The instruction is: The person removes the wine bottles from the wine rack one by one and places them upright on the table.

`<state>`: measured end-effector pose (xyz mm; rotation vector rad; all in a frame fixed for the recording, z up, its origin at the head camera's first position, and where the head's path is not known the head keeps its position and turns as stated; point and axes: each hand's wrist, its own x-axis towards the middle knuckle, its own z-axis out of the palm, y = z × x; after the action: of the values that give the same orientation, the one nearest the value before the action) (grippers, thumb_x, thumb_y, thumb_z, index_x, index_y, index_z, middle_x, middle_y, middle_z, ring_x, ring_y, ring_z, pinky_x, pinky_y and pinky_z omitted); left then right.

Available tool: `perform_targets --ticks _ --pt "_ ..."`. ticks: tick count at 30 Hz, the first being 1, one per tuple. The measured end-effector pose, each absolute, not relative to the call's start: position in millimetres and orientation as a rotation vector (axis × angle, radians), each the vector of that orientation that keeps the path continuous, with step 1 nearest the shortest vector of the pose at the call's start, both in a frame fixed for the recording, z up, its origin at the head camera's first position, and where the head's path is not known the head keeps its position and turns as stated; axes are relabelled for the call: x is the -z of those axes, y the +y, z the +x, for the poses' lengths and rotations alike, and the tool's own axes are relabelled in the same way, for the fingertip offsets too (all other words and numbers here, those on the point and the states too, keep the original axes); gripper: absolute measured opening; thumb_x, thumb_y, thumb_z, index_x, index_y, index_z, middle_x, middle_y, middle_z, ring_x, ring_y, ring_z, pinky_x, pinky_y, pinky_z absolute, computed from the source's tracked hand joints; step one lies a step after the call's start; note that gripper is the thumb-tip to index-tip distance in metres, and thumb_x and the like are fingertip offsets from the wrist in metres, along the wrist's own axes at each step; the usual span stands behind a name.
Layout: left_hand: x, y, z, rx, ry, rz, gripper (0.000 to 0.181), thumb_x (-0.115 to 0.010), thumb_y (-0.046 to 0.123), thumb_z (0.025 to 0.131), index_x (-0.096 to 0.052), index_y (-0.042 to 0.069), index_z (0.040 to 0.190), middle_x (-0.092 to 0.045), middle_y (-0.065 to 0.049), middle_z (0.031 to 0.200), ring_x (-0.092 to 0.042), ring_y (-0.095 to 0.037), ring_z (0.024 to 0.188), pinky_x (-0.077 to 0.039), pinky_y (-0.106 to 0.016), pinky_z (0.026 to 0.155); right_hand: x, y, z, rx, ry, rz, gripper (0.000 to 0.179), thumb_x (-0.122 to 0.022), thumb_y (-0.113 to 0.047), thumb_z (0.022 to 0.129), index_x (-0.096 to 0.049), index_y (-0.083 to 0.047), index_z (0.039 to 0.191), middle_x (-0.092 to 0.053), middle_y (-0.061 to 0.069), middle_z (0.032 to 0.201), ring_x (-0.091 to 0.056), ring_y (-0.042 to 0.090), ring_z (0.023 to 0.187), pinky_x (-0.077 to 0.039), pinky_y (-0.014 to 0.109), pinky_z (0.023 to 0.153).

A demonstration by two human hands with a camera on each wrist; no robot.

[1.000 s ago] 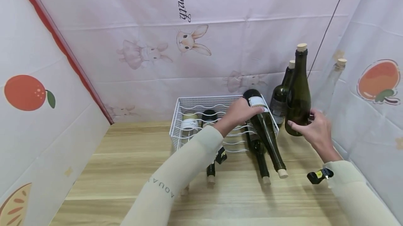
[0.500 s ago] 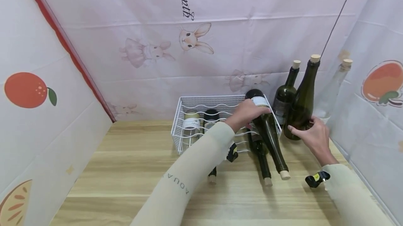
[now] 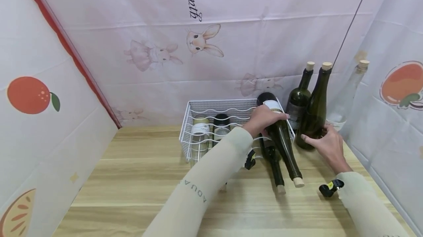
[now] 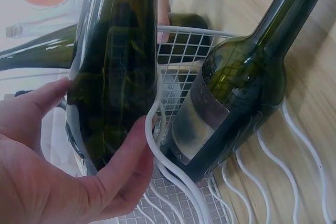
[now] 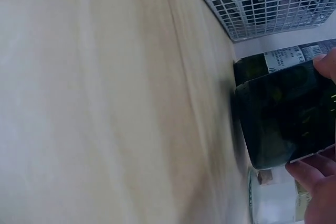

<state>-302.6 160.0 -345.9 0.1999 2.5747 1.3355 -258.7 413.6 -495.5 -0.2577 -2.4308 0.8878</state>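
Note:
My left hand (image 3: 266, 119) grips a green glass wine bottle (image 3: 285, 150), which lies slanted over the right end of a white wire rack (image 3: 221, 101), its corked neck towards me. Beside it another dark wine bottle (image 3: 275, 169) lies in the rack; in the left wrist view this labelled bottle (image 4: 226, 93) rests on the wavy wires. To the right of the rack, my right hand (image 3: 328, 145) holds a second green bottle (image 3: 314, 117) low on its body. That one stands nearly upright, cork up and leaning slightly; its base (image 5: 257, 129) is close over the table in the right wrist view.
Behind the right-hand bottle stands a dark labelled bottle (image 3: 298, 101), and a clear corked bottle (image 3: 347, 92) is at the right wall. A pale bottle (image 3: 200, 128) and a black one (image 3: 221, 119) lie in the rack's left half. Printed cloth (image 3: 148, 9) hangs close behind.
The bottle in my right hand has come down towards the table and leans a little more to the right. My left hand keeps its grip on the slanted bottle, almost in place.

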Motion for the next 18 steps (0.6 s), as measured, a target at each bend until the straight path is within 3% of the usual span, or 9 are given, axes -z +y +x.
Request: perform_targets --ticks 8,13,18 --pt "345.5 164.8 -298.9 -1.285 2.652 0.174 0.055 -0.087 0.052 0.075 -0.067 0.008 0.1 -0.068 -0.006 0.096 -0.062 -0.02 0.063 -0.063 -0.043 0.053 498.2 415.5 -260.6 -0.903 -2.431 -0.227 0.068 -0.089 -0.042 0.077 -0.065 0.008 0.116 -0.072 0.032 0.105 -0.067 0.044 0.096 -0.043 0.03 0.068" --pt "346.8 165.9 -298.8 -1.242 2.711 0.16 0.056 -0.088 0.053 0.074 -0.068 0.007 0.101 -0.069 -0.005 0.094 -0.061 -0.02 0.061 -0.059 -0.037 0.046 498.5 414.9 -261.7 -0.927 -2.447 -0.224 0.07 -0.089 -0.045 0.078 -0.064 0.007 0.117 -0.072 0.031 0.105 -0.069 0.043 0.095 -0.046 0.03 0.068" --pt "351.5 166.1 -300.2 -1.329 2.65 0.098 0.057 -0.091 0.048 0.072 -0.067 0.007 0.105 -0.067 -0.005 0.096 -0.062 -0.02 0.064 -0.062 -0.042 0.051 499.3 415.2 -261.8 -0.928 -2.478 -0.201 0.071 -0.088 -0.044 0.079 -0.061 0.007 0.12 -0.071 0.031 0.106 -0.069 0.043 0.095 -0.048 0.034 0.069"
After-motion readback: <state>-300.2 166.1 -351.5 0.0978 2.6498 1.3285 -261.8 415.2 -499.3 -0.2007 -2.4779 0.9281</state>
